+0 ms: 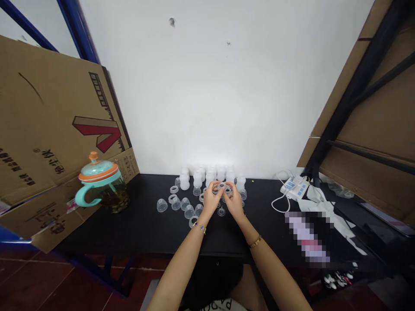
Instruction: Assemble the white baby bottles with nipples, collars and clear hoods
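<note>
My left hand [212,196] and my right hand [233,201] meet over the middle of the table, their fingers closed around a clear bottle collar ring [221,185] from both sides. Behind them stand several white baby bottles [184,180], with round bulging bodies. Clear dome caps [162,205] lie on the left of my hands, among more pale rings [174,189]. Just below my fingers rests a small translucent bottle nipple [221,212]. Some caps and rings are partly hidden by my hands.
The black table [136,224] backs onto a white wall. A teal and orange pitcher [106,183] stands left, beside a cardboard box [48,108]. At right lie a white power strip [295,187] with its cable, crumpled white paper [316,205] and a blurred-out item [308,239].
</note>
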A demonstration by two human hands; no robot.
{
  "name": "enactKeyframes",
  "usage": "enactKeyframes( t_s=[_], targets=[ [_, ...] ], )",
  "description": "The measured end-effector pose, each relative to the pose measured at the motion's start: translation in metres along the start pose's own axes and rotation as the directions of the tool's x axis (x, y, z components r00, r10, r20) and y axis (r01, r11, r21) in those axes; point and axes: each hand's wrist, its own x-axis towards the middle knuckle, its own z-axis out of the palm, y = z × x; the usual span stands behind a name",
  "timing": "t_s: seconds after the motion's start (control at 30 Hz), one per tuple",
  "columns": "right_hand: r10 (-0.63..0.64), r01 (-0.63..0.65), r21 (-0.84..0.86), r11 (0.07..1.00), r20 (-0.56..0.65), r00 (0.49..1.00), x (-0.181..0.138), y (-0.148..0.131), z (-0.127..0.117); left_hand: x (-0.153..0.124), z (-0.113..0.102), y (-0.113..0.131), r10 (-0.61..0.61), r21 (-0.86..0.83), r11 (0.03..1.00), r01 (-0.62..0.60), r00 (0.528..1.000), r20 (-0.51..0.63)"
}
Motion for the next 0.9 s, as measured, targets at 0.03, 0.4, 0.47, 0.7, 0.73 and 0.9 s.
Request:
enactKeyframes(
  t_s=[0.03, 0.4, 0.47, 0.7, 0.73, 0.9],
  targets=[
    [-0.002, 0.002, -0.001, 1.0, 0.001, 1.0, 0.0, 0.0, 0.0, 0.0, 0.0, 0.0, 0.001, 0.006, 1.0, -0.001, 1.0, -0.002],
    [-0.012, 0.013, -0.023, 1.0, 0.026, 1.0, 0.001, 0.008, 0.001, 0.001, -0.001, -0.006, 0.005, 0.052, 0.999, -0.003, 1.0, -0.023],
    [-0.029, 0.03, -0.042, 0.999, 0.013, 0.999, 0.002, 0.006, -0.001, 0.001, -0.001, -0.006, -0.002, 0.047, 0.999, 0.003, 1.0, -0.03],
    [-0.077, -0.017, -0.337, 0.941, -0.264, 0.961, 0.017, 0.001, -0.034, 0.001, -0.001, -0.006, -0.008, 0.073, 0.997, 0.012, 0.998, -0.062],
    [-0.081, -0.04, -0.382, 0.923, -0.296, 0.952, 0.021, 0.003, -0.04, 0.001, -0.001, -0.006, -0.013, 0.081, 0.997, 0.018, 0.998, -0.066],
    [-0.132, -0.014, -0.629, 0.777, -0.185, 0.974, 0.037, 0.026, -0.063, 0.001, -0.001, -0.008, -0.024, 0.101, 0.994, 0.032, 0.997, -0.077]
  ],
)
